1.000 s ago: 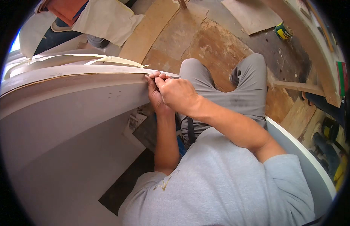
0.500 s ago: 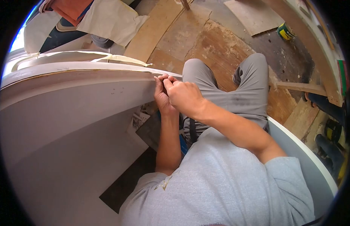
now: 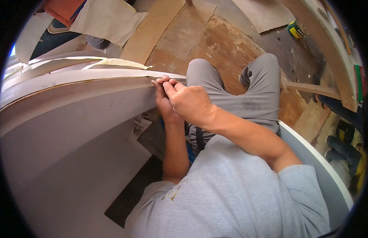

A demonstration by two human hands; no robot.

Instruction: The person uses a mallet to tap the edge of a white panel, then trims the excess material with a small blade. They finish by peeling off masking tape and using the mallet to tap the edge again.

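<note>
White panel edge (image 3: 73, 76), thin brown line along it, runs in from the left; its far end is right at the hands. Left hand (image 3: 165, 104) palm-up there, fingers curled; right hand (image 3: 191, 102) nearly closed, fingertips meeting the left's. Can't tell if something small is pinched between them. Loose cream strip (image 3: 120, 62) just behind the edge. Small dark marks (image 3: 117, 102) on the panel's grey face, not legible. Gold print (image 3: 172, 194) on the grey T-shirt (image 3: 239, 190), too small to read. Farther out, on the worn floor (image 3: 231, 43): tin (image 3: 297, 29), dark green/yellow label, lettering unreadable. Red-and-green item (image 3: 359, 83) at far right.
</note>
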